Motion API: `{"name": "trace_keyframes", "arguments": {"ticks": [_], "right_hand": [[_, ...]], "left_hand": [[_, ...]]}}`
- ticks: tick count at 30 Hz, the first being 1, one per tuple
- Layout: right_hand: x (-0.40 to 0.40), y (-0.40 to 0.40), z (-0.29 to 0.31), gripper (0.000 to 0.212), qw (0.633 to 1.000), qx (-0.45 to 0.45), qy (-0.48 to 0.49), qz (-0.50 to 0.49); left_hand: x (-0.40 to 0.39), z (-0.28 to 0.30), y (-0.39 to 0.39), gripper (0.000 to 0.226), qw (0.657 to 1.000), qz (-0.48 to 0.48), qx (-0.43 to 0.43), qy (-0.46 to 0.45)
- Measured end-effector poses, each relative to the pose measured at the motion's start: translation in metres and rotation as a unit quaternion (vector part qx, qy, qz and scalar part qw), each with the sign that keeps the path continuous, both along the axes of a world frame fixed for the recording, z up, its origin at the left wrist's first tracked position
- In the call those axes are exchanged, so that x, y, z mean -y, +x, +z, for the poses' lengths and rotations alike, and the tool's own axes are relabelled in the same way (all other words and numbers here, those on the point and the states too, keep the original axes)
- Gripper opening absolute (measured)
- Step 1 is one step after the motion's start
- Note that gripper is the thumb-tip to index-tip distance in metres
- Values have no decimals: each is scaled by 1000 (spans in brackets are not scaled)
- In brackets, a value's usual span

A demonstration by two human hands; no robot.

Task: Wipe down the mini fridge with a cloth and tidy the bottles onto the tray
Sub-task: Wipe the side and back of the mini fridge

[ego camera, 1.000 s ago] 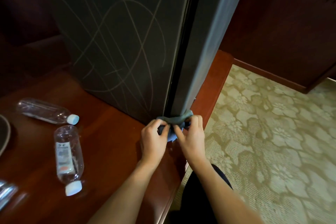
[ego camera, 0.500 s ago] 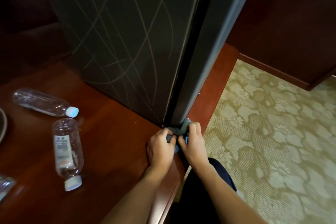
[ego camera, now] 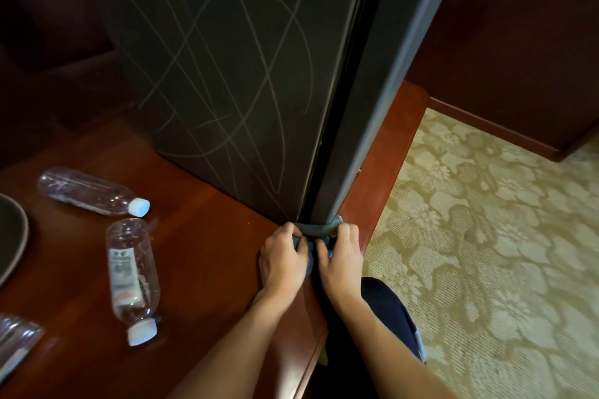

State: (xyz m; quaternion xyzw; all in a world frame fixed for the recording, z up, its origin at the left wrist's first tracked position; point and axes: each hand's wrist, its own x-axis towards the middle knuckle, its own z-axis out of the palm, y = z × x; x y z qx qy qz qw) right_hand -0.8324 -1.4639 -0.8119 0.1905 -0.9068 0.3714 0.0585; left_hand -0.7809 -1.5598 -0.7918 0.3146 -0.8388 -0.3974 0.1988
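A dark mini fridge (ego camera: 227, 81) with pale scribble lines on its side stands on a reddish wooden counter (ego camera: 210, 269). At the fridge's bottom front corner a grey-blue cloth (ego camera: 319, 230) is wrapped around the edge. My left hand (ego camera: 283, 261) and my right hand (ego camera: 340, 257) each grip an end of the cloth, fingers curled, close together. Two clear plastic bottles with pale blue caps lie on their sides on the counter: one (ego camera: 92, 193) farther back, one (ego camera: 133, 275) nearer with a label. A dark tray's rim (ego camera: 14, 233) shows at the left edge.
Another clear bottle (ego camera: 14, 345) is cut off at the lower left edge. The counter's front edge runs just right of my hands; beyond it lies patterned beige carpet (ego camera: 486, 253). Dark wood panelling (ego camera: 518, 58) stands behind. My dark-clothed knee (ego camera: 385, 311) is below the counter edge.
Both hands with the cloth have slid down the fridge's front corner to its base, and the view has shifted slightly. The bottles have not moved.
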Motion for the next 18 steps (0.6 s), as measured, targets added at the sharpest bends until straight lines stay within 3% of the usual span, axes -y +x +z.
{"name": "trace_keyframes", "arguments": {"ticks": [3,10,14,18], "right_hand": [[-7,-1,2,15,1000,5,-12,26],[-4,2,11,23,998,43,-34,8],[-1,11,13,15,998,45,-45,-28],[4,26,16,12,991,47,-116,-53]], "left_hand": [[-9,3,-4,9,1000,-10,18,-12],[-10,6,-1,8,1000,7,20,18],[4,10,7,8,998,57,2,-5],[2,6,15,11,995,59,-76,-28]]}}
